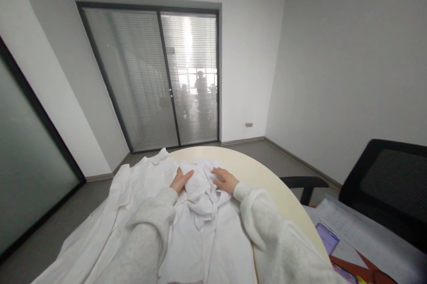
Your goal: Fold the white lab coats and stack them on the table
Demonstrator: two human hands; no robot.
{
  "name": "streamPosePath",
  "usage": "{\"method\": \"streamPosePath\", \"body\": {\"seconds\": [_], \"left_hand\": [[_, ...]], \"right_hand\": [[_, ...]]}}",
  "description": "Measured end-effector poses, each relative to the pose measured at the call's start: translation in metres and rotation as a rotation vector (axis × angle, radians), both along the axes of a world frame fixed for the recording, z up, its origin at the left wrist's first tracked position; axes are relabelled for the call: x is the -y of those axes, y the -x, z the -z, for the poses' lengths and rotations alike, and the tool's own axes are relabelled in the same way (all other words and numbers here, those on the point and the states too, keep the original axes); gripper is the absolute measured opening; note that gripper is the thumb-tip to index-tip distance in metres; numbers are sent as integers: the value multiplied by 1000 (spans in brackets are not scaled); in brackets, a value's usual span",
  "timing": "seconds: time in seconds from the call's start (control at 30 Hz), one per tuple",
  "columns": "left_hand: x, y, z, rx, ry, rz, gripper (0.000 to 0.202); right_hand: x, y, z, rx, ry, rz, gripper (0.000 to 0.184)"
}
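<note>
A white shirt (208, 244) lies spread in front of me, with its collar end toward the far side. My left hand (180, 181) is at the left of the collar, its thumb over the cloth and some fingers hidden by it; it appears to grip the fabric there. Across from it, my right hand (226, 180) rests on the collar's right side with fingers stretched and thumb apart. Between both hands the fabric is bunched, and a loose folded strip hangs toward me. Another white garment (133, 190) is laid out to the left, beside my left sleeve.
Under the clothes is a round cream table (263, 182). At right stand a black chair (390, 182) and papers (353, 230) with a purple-screened phone (327, 238). Glass doors with blinds (190, 119) are beyond; blurred figures show through them.
</note>
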State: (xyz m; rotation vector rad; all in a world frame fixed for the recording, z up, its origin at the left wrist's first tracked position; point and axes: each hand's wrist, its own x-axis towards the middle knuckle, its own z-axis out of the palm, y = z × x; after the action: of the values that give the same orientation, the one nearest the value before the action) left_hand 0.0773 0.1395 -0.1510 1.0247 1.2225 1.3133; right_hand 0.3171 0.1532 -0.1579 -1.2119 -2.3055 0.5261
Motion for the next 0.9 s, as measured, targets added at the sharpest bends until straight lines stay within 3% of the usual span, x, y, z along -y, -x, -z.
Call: {"method": "streamPosePath", "body": {"seconds": [0.1, 0.27, 0.43, 0.53, 0.6, 0.77, 0.83, 0.9], "left_hand": [[3, -6, 4, -64, -27, 37, 84], [0, -6, 8, -102, 17, 37, 104], [-3, -6, 15, -414, 23, 206, 78], [0, -6, 12, -664, -65, 338, 61], [6, -5, 5, -733, -70, 455, 61], [18, 1, -13, -625, 83, 750, 84], [20, 5, -15, -586, 152, 743, 85], [21, 9, -13, -573, 217, 700, 78]], "right_hand": [[7, 10, 19, 321, 51, -32, 52], [-3, -2, 25, 449, 92, 96, 57], [-15, -18, 25, 445, 100, 409, 58], [-18, -19, 30, 377, 79, 478, 58], [-21, -19, 30, 285, 81, 484, 57], [-32, -38, 12, -22, 7, 512, 46], [-34, -48, -3, -1, -15, 527, 41], [-32, -51, -14, 127, 57, 503, 39]]}}
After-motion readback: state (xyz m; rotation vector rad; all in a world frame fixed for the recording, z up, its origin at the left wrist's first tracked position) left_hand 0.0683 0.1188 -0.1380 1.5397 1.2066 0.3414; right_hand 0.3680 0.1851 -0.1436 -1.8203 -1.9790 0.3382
